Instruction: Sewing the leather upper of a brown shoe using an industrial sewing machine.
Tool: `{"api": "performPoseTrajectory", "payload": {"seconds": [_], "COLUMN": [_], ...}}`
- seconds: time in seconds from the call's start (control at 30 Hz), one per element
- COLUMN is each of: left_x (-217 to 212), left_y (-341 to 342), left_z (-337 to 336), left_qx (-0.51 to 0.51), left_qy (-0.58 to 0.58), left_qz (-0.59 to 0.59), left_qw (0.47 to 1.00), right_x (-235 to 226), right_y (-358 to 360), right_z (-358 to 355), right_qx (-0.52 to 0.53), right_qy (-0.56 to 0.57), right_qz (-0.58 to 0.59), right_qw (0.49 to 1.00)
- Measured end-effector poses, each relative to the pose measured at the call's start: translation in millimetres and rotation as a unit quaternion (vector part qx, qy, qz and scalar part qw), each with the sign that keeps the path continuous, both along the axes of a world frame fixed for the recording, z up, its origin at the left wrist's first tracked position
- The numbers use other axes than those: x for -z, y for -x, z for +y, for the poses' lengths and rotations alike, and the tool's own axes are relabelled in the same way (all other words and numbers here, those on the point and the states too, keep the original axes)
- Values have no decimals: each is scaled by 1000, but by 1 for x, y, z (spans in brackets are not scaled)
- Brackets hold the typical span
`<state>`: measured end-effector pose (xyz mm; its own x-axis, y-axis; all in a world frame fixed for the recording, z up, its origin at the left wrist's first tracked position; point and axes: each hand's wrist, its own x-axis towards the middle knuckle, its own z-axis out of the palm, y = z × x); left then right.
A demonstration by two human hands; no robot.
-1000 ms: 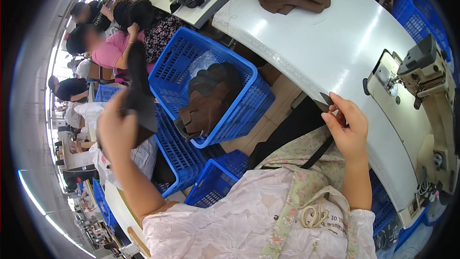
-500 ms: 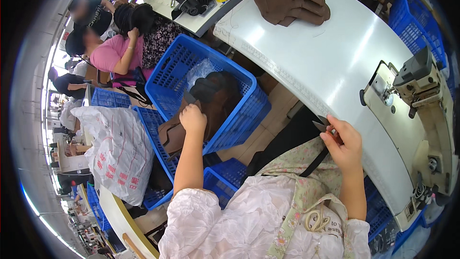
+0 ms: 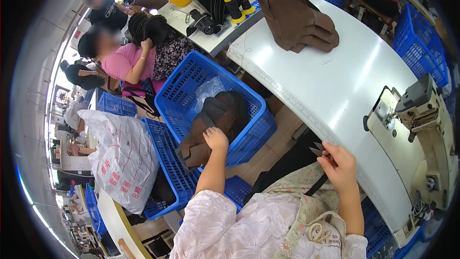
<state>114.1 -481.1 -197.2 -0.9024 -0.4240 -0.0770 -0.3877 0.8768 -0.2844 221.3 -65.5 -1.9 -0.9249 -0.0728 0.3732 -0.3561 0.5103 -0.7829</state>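
A blue plastic basket (image 3: 266,123) stands to my left, holding several brown leather-like cut pieces (image 3: 194,140) with dark pieces behind them. My left hand (image 3: 216,139) reaches over its near side, fingers curled onto the brown pieces. Over my lap, beside the table edge, my right hand (image 3: 339,160) is closed round small scissors (image 3: 316,149), whose blades point left and stand apart. The handles are mostly hidden by the fingers. Another stack of brown cut pieces (image 3: 302,21) lies at the far end of the white table (image 3: 311,81).
A sewing machine (image 3: 417,110) is mounted at the table's right. Thread cones (image 3: 235,9) stand on the neighbouring table. Left of the basket are a second blue basket (image 3: 165,158) and a white sack (image 3: 122,158). A person in pink (image 3: 127,62) sits beyond; other people work nearby.
My left hand has shifted toward me along the brown pieces, whose near ends lie differently over the basket's side. My right hand keeps the scissors in nearly the same place. The view has tilted slightly.
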Motion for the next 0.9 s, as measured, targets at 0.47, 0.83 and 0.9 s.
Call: {"api": "performPoseTrajectory", "payload": {"seconds": [0.47, 0.83, 0.9], "left_x": [-145, -311, -323], "left_y": [134, 318, 318], "left_z": [114, 246, 239], "left_qx": [376, 573, 596], "left_qy": [-245, -38, -10], "left_qz": [364, 318, 309], "left_qw": [816, 755, 741], "right_x": [31, 25, 26], "right_y": [-10, -2, -1], "right_z": [76, 73, 74], "right_qx": [223, 206, 204], "right_qy": [86, 83, 71], "right_qz": [-98, -64, -71], "right_qw": [966, 973, 974]}}
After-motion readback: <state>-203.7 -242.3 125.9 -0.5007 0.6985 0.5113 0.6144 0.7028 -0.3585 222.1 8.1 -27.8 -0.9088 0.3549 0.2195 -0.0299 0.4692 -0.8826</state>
